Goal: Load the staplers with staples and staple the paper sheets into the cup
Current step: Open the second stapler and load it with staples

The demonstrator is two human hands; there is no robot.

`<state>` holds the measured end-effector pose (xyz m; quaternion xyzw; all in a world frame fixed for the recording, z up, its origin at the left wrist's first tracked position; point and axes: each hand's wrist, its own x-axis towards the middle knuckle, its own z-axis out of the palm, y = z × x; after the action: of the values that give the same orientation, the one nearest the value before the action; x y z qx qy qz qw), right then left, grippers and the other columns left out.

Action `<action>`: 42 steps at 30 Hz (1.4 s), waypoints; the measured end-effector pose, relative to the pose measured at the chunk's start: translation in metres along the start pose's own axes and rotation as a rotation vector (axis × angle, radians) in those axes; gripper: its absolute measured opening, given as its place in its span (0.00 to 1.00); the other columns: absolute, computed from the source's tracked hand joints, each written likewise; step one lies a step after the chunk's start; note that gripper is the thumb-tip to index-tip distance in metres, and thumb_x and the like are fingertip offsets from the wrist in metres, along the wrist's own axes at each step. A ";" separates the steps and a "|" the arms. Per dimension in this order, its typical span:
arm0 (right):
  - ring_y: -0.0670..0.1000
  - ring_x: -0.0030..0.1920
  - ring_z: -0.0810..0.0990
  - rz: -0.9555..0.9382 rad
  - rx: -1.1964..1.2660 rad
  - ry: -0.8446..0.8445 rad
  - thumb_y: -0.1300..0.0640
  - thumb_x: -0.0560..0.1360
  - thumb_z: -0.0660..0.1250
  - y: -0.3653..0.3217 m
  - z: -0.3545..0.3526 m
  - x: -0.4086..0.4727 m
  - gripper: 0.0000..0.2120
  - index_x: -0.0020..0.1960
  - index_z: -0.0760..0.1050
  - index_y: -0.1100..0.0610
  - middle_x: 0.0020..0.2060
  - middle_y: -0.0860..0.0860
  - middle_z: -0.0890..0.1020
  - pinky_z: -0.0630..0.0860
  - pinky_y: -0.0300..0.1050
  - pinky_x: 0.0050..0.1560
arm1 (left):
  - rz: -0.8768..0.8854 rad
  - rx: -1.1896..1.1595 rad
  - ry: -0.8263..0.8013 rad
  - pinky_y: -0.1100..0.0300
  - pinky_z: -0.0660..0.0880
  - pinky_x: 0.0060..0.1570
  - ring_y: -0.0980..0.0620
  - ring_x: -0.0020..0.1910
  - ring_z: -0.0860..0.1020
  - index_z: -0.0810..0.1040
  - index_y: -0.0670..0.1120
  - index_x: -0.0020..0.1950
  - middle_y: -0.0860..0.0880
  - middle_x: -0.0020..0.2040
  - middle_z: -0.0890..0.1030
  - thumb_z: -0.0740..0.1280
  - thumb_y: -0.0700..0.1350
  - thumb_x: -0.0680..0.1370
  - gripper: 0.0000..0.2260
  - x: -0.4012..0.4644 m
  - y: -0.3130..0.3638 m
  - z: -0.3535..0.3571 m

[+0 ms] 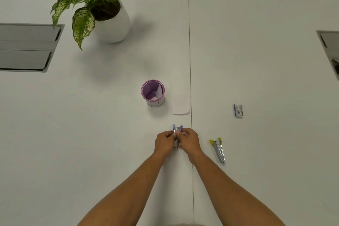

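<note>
Two hands meet over a small metal stapler with purple tips (176, 136), held low and near the middle of the white desk (110, 134), just left of the seam (190, 79) that runs down it. The left hand (164, 142) has its fingers curled round the stapler's left side, so its grip is narrow and on the stapler; the right hand (189, 141) curls in against the other side, fingertips pinching at the stapler's upper part, though what exactly they hold there is too small to tell. The purple tips poke out beyond the fingers, pointing away from the person. Beyond the hands, a white paper sheet (180, 105) lies flat against the seam, and just beside it on the left stands a purple cup (152, 92) with paper inside it. To the right of the hands, apart from them, a second stapler with yellow tips (218, 149) lies on the desk with its arms spread. Farther right and away sits a small staple box (238, 110). Far back on the left stands a potted plant (102, 5) in a white pot, with a grey recessed panel (27, 47) left of it and another panel (330, 51) at the right edge.
</note>
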<state>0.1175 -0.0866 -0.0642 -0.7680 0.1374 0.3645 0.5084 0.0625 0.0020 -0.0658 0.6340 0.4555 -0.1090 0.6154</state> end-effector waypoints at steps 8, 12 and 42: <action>0.52 0.48 0.84 -0.040 0.148 -0.035 0.56 0.80 0.64 0.006 -0.010 -0.015 0.06 0.56 0.76 0.54 0.48 0.53 0.84 0.82 0.56 0.51 | 0.037 0.011 0.068 0.57 0.79 0.46 0.49 0.46 0.81 0.77 0.47 0.49 0.49 0.46 0.82 0.68 0.46 0.78 0.04 -0.008 0.004 0.009; 0.52 0.46 0.84 -0.079 0.161 -0.027 0.56 0.79 0.66 0.002 -0.019 -0.020 0.08 0.57 0.75 0.55 0.47 0.53 0.84 0.83 0.55 0.47 | 0.104 -0.032 0.098 0.60 0.78 0.42 0.49 0.43 0.80 0.75 0.47 0.48 0.45 0.46 0.81 0.70 0.45 0.77 0.05 -0.016 0.007 0.013; 0.59 0.47 0.84 -0.274 0.449 0.148 0.55 0.79 0.65 -0.035 -0.061 -0.080 0.05 0.45 0.74 0.56 0.43 0.57 0.81 0.83 0.56 0.48 | 0.095 -0.457 0.319 0.53 0.79 0.43 0.48 0.37 0.79 0.76 0.44 0.48 0.44 0.38 0.80 0.53 0.51 0.84 0.16 -0.075 0.079 0.041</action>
<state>0.1079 -0.1379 0.0289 -0.6720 0.1462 0.1957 0.6991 0.0935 -0.0538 0.0316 0.5087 0.5291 0.1269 0.6673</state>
